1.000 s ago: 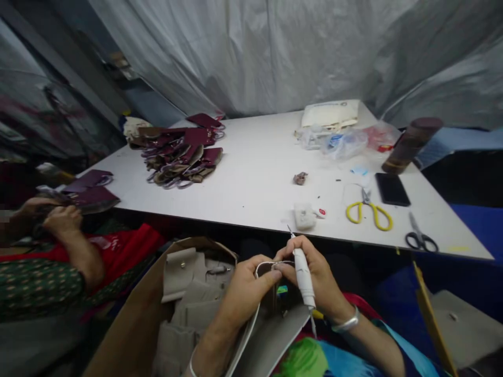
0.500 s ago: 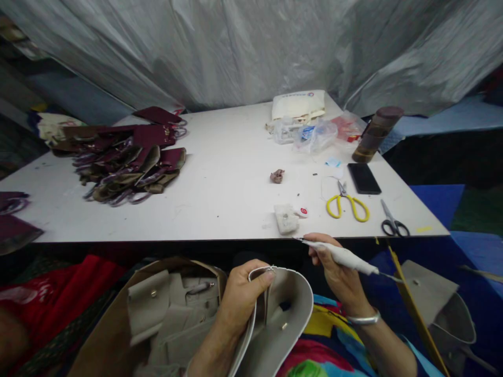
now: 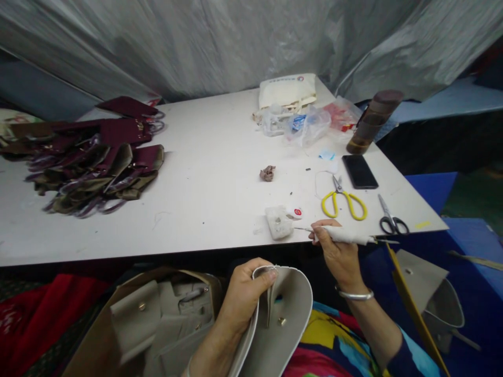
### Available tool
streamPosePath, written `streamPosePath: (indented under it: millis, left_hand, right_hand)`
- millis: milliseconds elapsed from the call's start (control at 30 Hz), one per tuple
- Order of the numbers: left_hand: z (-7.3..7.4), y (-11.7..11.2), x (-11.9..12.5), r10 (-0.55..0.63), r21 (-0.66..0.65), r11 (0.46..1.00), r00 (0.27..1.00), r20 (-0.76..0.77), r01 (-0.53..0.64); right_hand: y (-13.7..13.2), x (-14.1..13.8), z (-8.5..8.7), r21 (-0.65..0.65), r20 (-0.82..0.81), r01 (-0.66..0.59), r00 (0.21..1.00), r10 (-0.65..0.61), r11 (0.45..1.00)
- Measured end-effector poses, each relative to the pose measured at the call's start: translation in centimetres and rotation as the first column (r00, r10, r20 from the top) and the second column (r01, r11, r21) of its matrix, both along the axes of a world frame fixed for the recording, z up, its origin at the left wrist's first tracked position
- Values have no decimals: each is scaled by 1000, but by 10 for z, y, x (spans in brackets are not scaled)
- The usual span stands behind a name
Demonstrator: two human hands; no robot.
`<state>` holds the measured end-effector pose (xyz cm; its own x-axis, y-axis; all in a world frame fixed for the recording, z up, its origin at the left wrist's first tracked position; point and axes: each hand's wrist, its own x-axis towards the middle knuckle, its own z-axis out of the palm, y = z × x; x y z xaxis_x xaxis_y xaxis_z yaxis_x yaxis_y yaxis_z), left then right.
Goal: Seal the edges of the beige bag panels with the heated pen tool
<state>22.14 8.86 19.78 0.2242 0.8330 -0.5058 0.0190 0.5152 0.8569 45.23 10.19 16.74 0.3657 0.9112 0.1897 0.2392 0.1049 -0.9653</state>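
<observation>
My left hand (image 3: 242,297) is closed on the curved top edge of a grey leather bag piece (image 3: 285,314) held over my lap. My right hand (image 3: 337,252) is closed round a white pen-shaped tool (image 3: 342,236) with a thin metal tip, held level at the front edge of the white table (image 3: 204,178). The tip points left at a small white pad (image 3: 279,222) lying on the table. The two hands are apart.
A heap of maroon and tan bags (image 3: 86,157) lies at the table's left. Yellow scissors (image 3: 343,199), black scissors (image 3: 391,220), a phone (image 3: 359,171), a brown bottle (image 3: 371,123) and plastic packets (image 3: 302,123) sit at the right. A cardboard box of grey pieces (image 3: 157,319) stands below.
My right hand has left the bag piece and moved up and right to the table's edge with the tool turned level. The view has swung right; the other person at the left is out of sight.
</observation>
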Motion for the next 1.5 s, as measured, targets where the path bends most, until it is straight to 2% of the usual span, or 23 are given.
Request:
streamPosePath:
  millis: [267,433,600,767,967,1067,1200,1333,1400,1433,1500]
  left_hand:
    - [-11,3,1,-8,-46,999,1000,-16,7]
    - [-7,6,1,-30,-29,999,999,-34,29]
    - [1,9,4,-63,-27,998,996,-58,62]
    - [3,8,5,-82,-17,997,994,-73,81]
    - [5,7,4,-110,23,993,988,-109,113]
    - [6,6,5,-115,25,993,987,-112,119]
    - [8,4,6,-124,33,991,984,-125,129]
    - [10,2,7,-120,26,992,983,-139,125]
    - [10,3,8,-125,13,992,981,-145,128]
    - [11,3,9,-129,7,991,981,-145,132]
    - [11,3,10,-144,2,989,979,-143,146]
  right_hand:
    - [16,-10,-5,58,84,-124,989,119,991]
    - [20,-9,-15,52,88,-156,985,151,986]
    - [22,-9,-16,42,80,-193,979,190,980]
    - [27,-12,-10,77,217,-214,957,193,974]
    - [27,-17,-4,109,442,-252,879,180,962]
    - [29,-18,-5,107,468,-224,871,149,969]
    - [32,-19,-5,85,401,-239,897,186,967]
    - [22,-15,5,146,326,-191,936,135,971]
    - [11,-13,11,125,115,-205,975,191,971]
    - [5,-13,14,97,-28,-238,970,242,966]
    - [-7,-13,18,51,-271,-332,903,333,942]
